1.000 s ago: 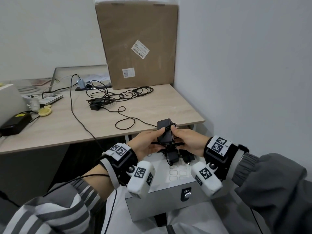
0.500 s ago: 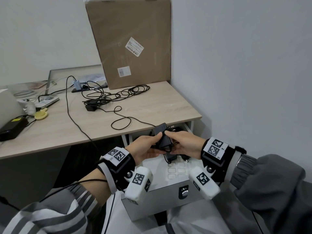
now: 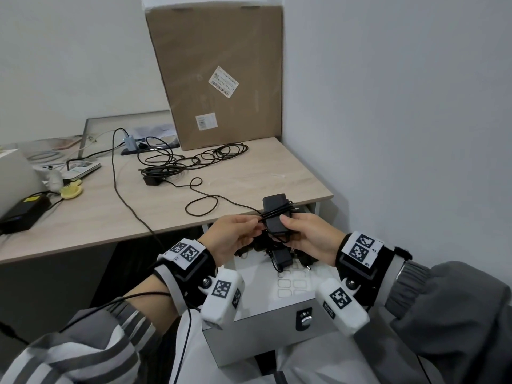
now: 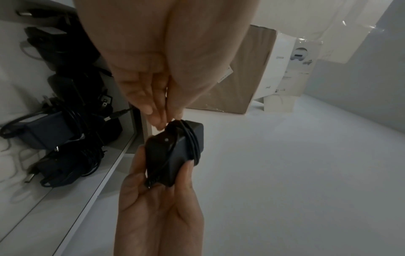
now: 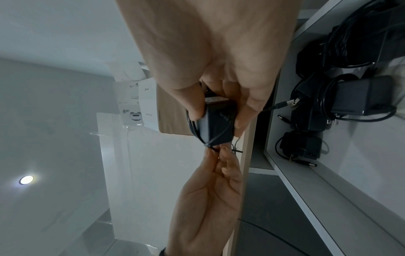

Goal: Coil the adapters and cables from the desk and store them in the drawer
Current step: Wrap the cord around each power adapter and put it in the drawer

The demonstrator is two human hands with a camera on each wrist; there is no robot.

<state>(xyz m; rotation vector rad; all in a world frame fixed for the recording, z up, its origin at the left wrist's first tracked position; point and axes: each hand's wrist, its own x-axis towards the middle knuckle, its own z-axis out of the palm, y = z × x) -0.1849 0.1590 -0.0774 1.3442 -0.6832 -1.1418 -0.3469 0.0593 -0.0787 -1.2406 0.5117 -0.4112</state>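
My right hand (image 3: pixel 288 223) grips a black adapter (image 3: pixel 274 214) upright above the open white drawer (image 3: pixel 263 328). Several turns of its thin black cable are wound round its body (image 4: pixel 192 142). To the adapter's left, my left hand (image 3: pixel 256 227) pinches that cable (image 5: pixel 211 147) between thumb and fingertips. The loose end of the cable (image 3: pixel 199 206) trails back in loops onto the wooden desk (image 3: pixel 249 184). Wrapped adapters (image 4: pixel 50 131) lie inside the drawer under my hands.
Another black adapter (image 3: pixel 151 180) sits in a tangle of cables (image 3: pixel 194 159) at the back of the desk. A large cardboard box (image 3: pixel 219 76) leans in the corner. A black power brick (image 3: pixel 25 214) lies far left. The wall stands close on the right.
The adapter dipped and tilted flat half a second ago; it now stands upright again, a little higher. My left hand has shifted to pinch the cable at its left side.
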